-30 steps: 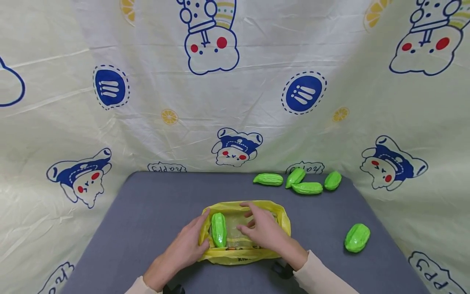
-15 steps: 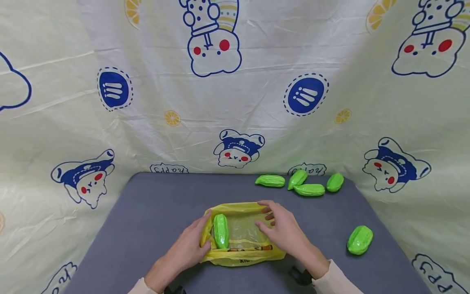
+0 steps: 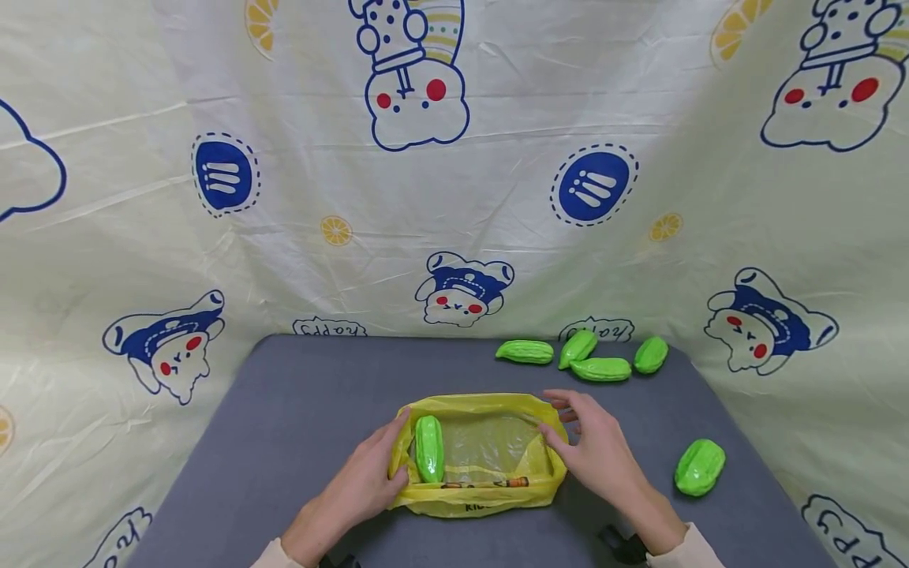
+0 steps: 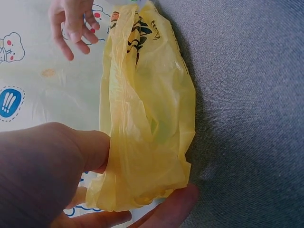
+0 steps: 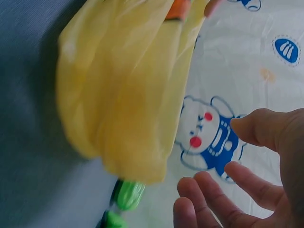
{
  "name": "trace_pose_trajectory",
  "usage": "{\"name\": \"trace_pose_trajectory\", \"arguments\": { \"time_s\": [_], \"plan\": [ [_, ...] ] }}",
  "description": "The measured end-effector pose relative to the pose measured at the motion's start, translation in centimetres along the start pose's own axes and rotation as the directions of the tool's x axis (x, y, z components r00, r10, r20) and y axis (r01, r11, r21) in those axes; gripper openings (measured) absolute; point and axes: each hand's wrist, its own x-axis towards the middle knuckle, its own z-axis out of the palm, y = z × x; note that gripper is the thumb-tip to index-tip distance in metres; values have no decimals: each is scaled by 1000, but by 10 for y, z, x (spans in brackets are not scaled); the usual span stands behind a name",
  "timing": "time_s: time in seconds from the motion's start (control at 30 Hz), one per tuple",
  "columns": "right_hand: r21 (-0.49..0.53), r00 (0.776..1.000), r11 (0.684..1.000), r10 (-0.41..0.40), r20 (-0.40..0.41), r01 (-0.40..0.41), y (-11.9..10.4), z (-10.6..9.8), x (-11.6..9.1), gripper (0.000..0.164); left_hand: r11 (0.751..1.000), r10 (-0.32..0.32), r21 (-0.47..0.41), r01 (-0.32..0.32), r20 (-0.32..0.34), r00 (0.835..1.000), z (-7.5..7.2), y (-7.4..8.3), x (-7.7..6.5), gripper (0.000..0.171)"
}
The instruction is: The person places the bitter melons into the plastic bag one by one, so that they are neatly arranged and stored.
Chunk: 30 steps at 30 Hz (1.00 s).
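Observation:
A yellow plastic bag (image 3: 490, 505) lies on the table with its mouth spread wide. Inside its left end rests one bright green ridged gourd (image 3: 429, 450). My left hand (image 3: 362, 477) holds the left end of the bag, fingers towards the far side and thumb towards the near side. In the left wrist view, the thumb (image 4: 92, 149) lies against the bag's side and fingers wrap its end. My right hand (image 3: 600, 446) hovers at the bag's right end, holding nothing, fingers spread and loosely bent. The right wrist view shows the right hand (image 5: 247, 185) apart from the bag.
Several similar green gourds (image 3: 600, 369) lie along the table's back right edge. Another gourd (image 3: 700, 467) sits alone to the right of my right hand. A printed pale sheet (image 3: 454, 189) hangs behind the grey table (image 3: 298, 410).
My right hand has moved right, from above the bag's opening to its right end. The bag's right side now stands wider. My left hand stays at the left end.

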Motion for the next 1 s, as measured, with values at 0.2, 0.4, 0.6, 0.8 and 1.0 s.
{"name": "trace_pose_trajectory", "arguments": {
  "time_s": [0.2, 0.4, 0.6, 0.8, 1.0],
  "plan": [
    [-54, 997, 999, 3, -78, -7, 23, -9, -6, 50, 1000, 7, 8, -6, -17, 1000, 0, 0, 0, 91],
    [-109, 982, 994, -22, -186, 1, 50, -19, -15, 49, 1000, 9, 10, -9, -18, 1000, 0, 0, 0, 90],
    [-153, 976, 987, 19, -219, -54, 80, -35, -25, 50, 1000, 14, 15, -14, -22, 1000, 1, -1, 0, 90],
    [-138, 979, 985, 72, -190, -100, 114, -53, -35, 52, 999, 27, 23, -26, -35, 999, 1, 0, 1, 89],
    [-136, 977, 977, 144, -157, -166, 147, -69, -44, 59, 1000, 11, 17, -10, -28, 1000, 2, 0, 0, 89]
  ]
}}
